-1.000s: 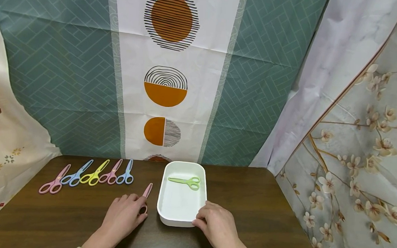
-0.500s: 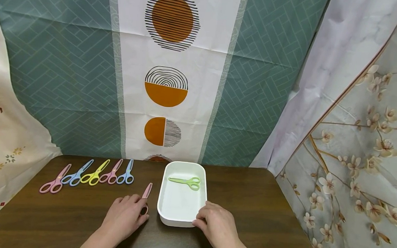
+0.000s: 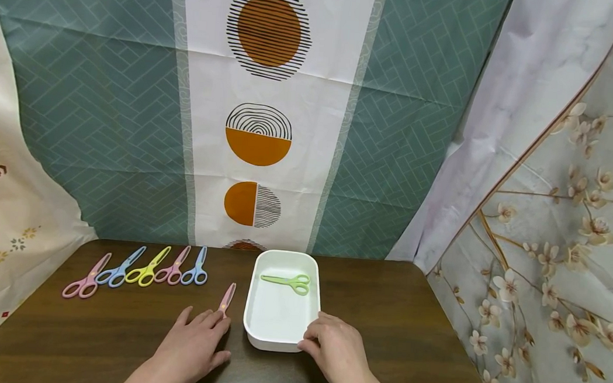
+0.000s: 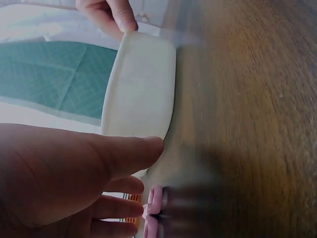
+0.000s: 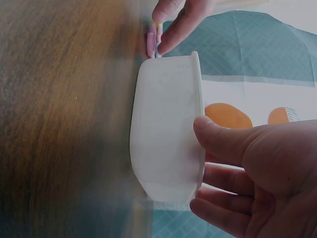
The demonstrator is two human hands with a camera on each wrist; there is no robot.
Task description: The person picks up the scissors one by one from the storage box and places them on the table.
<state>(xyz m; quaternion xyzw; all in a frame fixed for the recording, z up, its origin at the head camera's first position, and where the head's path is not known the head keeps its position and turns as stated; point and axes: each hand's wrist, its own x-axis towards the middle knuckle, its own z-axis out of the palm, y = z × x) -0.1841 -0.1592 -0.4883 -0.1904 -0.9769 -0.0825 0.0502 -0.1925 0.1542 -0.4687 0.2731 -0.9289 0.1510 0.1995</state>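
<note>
Spread and low over the tabletop, my left hand [image 3: 191, 345] has its fingertips right by a pair of pink scissors [image 3: 228, 298]. The blades point away from me, while the hand hides the handles in the head view. In the left wrist view the pink handle loops [image 4: 156, 198] lie just beyond the fingers. A white rectangular tray [image 3: 277, 324] stands right of these scissors. My right hand [image 3: 339, 349] grips its near right corner, thumb [image 5: 205, 129] at the rim and fingers curled against the side. Inside the tray lies one pair of green scissors [image 3: 280, 280].
At the back left, several scissors lie in a row: pink scissors [image 3: 100, 264], blue scissors [image 3: 131, 258], yellow scissors [image 3: 159, 257], more pink scissors [image 3: 180, 258] and blue scissors [image 3: 200, 260]. The brown wooden table [image 3: 393, 320] ends at a patterned curtain [image 3: 391, 179].
My left hand has come off the pink scissors' handles, drawn slightly back toward me and spread its fingers. The scissors, the tray and my right hand stay in place.
</note>
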